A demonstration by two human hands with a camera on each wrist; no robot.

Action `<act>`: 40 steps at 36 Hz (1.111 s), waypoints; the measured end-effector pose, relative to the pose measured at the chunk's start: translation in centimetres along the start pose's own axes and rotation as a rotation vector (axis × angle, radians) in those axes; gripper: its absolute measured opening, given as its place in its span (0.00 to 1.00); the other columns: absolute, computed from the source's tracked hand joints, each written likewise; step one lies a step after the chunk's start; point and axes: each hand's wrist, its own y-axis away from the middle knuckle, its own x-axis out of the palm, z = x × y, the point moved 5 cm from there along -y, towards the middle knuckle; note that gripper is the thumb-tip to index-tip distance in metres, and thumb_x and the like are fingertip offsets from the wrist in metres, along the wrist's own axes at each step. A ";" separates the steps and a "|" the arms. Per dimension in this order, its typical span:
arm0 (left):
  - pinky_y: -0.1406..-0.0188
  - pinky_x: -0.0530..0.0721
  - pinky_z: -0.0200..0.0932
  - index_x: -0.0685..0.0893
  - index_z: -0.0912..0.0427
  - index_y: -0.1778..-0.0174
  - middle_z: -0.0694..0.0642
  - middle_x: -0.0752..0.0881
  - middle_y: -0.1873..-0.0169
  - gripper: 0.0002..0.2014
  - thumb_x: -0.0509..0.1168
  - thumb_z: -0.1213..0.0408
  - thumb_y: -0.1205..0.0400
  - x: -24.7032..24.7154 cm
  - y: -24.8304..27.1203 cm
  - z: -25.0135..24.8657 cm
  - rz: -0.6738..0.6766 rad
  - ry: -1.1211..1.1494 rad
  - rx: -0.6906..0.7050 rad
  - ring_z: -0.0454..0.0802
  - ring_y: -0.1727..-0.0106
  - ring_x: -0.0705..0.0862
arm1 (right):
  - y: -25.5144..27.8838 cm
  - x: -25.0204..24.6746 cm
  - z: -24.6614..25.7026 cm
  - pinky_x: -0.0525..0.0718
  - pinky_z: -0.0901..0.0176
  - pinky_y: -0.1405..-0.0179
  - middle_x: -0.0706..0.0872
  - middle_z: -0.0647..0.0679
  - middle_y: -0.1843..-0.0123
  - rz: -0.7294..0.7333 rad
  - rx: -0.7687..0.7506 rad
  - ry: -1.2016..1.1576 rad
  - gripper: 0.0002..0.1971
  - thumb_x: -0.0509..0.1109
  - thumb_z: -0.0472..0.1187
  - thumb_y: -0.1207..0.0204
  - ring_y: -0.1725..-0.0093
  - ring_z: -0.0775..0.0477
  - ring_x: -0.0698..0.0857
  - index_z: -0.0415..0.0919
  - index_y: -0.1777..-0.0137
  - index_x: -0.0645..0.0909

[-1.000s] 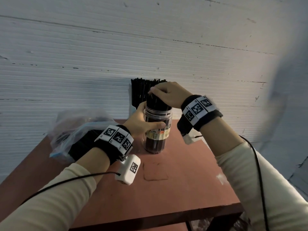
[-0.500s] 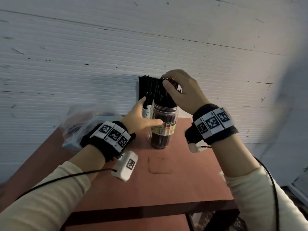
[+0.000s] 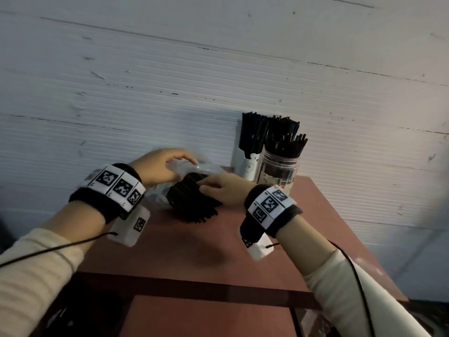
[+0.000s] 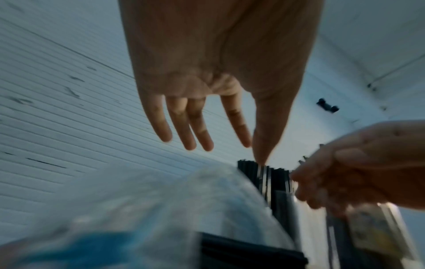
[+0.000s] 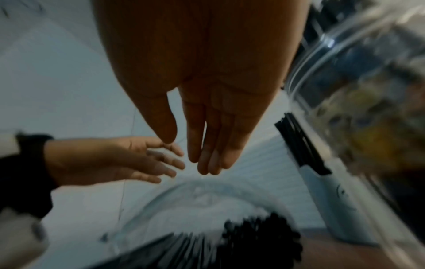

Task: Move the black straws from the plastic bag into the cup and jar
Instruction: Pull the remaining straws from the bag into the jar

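A clear plastic bag (image 3: 158, 194) lies at the table's back left, and a bundle of black straws (image 3: 192, 203) sticks out of its mouth. My left hand (image 3: 181, 160) hovers over the top of the bag with straight, spread fingers (image 4: 190, 134) and holds nothing. My right hand (image 3: 206, 187) reaches over the bundle's end, its fingers (image 5: 207, 154) straight and close together above the straws (image 5: 257, 238). A white cup (image 3: 247, 166) and a clear glass jar (image 3: 279, 173) stand by the wall to the right, both packed with upright black straws (image 3: 286, 139).
The red-brown table (image 3: 320, 215) ends close to the jar on the right and has a dark front rail (image 3: 194, 285). A white ribbed wall (image 3: 218, 81) stands directly behind the cup and bag. Cables trail from both wrists.
Both hands have left the jar and moved left and down to the bag. The jar now stands alone beside the cup, and the camera has tilted.
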 end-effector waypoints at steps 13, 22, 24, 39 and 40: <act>0.51 0.73 0.25 0.85 0.45 0.34 0.53 0.83 0.30 0.25 0.63 0.75 0.21 -0.4 -0.3 1.3 -0.120 -0.120 -0.028 0.49 0.36 0.83 | -4.9 3.9 1.9 0.73 0.47 0.29 0.76 0.40 0.26 0.086 0.090 0.139 0.30 0.67 0.49 0.20 0.28 0.38 0.76 0.46 0.20 0.64; 0.61 0.71 0.17 0.84 0.44 0.32 0.48 0.81 0.29 0.25 0.64 0.74 0.20 -0.8 -0.3 1.4 -0.141 -0.092 -0.019 0.54 0.36 0.82 | -5.0 3.9 2.3 0.77 0.47 0.33 0.81 0.44 0.32 0.109 0.059 0.107 0.23 0.68 0.36 0.24 0.32 0.40 0.78 0.50 0.29 0.77; 0.49 0.73 0.23 0.84 0.43 0.32 0.48 0.81 0.29 0.25 0.64 0.74 0.20 -0.7 -0.3 1.3 -0.137 -0.068 -0.001 0.50 0.33 0.82 | -5.0 3.8 2.3 0.77 0.48 0.33 0.81 0.44 0.32 0.104 0.063 0.108 0.22 0.68 0.37 0.23 0.32 0.40 0.78 0.50 0.29 0.76; 0.27 0.76 0.50 0.81 0.39 0.32 0.48 0.80 0.27 0.27 0.64 0.74 0.20 0.1 -0.4 2.2 -0.029 -0.069 -0.007 0.49 0.26 0.77 | -4.6 2.0 1.0 0.75 0.63 0.51 0.83 0.50 0.38 -0.047 0.049 0.090 0.22 0.70 0.33 0.26 0.38 0.47 0.80 0.50 0.33 0.81; 0.26 0.76 0.52 0.81 0.40 0.31 0.48 0.80 0.27 0.27 0.65 0.74 0.20 0.1 -0.4 2.2 -0.018 -0.061 0.002 0.50 0.26 0.76 | -4.4 1.9 0.9 0.76 0.63 0.51 0.84 0.50 0.39 -0.048 0.050 0.077 0.22 0.70 0.33 0.27 0.39 0.48 0.81 0.51 0.34 0.82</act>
